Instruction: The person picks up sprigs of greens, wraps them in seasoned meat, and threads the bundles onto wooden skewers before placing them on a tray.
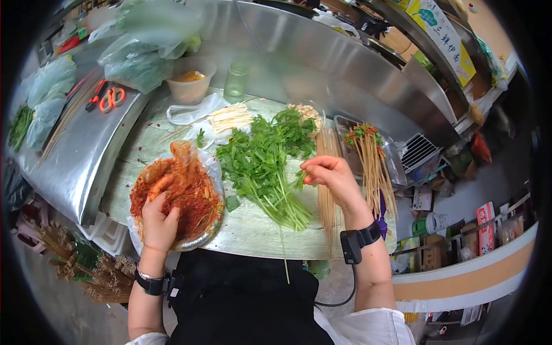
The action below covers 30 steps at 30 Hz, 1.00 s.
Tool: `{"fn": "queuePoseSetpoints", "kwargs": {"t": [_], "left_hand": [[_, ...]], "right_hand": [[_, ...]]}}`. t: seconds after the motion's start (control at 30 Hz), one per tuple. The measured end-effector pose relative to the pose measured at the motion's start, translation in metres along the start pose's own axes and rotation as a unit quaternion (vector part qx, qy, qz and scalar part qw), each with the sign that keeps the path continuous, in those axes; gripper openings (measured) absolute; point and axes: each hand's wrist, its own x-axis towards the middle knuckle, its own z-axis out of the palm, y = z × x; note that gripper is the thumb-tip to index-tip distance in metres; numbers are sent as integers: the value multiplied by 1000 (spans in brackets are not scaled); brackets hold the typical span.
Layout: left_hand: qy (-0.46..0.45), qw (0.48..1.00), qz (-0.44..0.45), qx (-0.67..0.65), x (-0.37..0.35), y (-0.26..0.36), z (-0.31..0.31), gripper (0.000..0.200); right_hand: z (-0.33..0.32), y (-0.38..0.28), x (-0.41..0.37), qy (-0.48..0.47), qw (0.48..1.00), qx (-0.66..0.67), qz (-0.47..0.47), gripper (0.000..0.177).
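My left hand is over a plastic-lined bowl of red chili mixture. Red paste coats its fingers; thumb and forefinger are apart, and the other fingertips are partly hidden. At the bowl's far side, a chili-smeared pale leaf sticks up. My right hand pinches a small green sprig between thumb and forefinger. Just left of that hand lies a heap of leafy green herbs, stems toward me. Wooden skewers lie beneath and beside the right hand.
Enoki mushrooms lie on a plastic bag behind the herbs. A white tub and a green glass stand at the back. Filled skewers rest across a tray at right. Scissors lie on the steel surface at left.
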Motion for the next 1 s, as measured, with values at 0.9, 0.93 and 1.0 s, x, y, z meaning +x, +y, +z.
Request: {"fn": "queuePoseSetpoints", "kwargs": {"t": [0.9, 0.93, 1.0], "left_hand": [[-83, 860, -180, -470, -5, 34, -1, 25], [-84, 861, -178, -469, -4, 32, -3, 25], [-56, 859, -194, -470, -6, 29, -6, 23]], "right_hand": [[146, 35, -6, -64, 983, 37, -168, 13], [140, 35, -3, -35, 984, 48, -165, 15], [135, 35, -5, -11, 984, 36, -177, 18]]}}
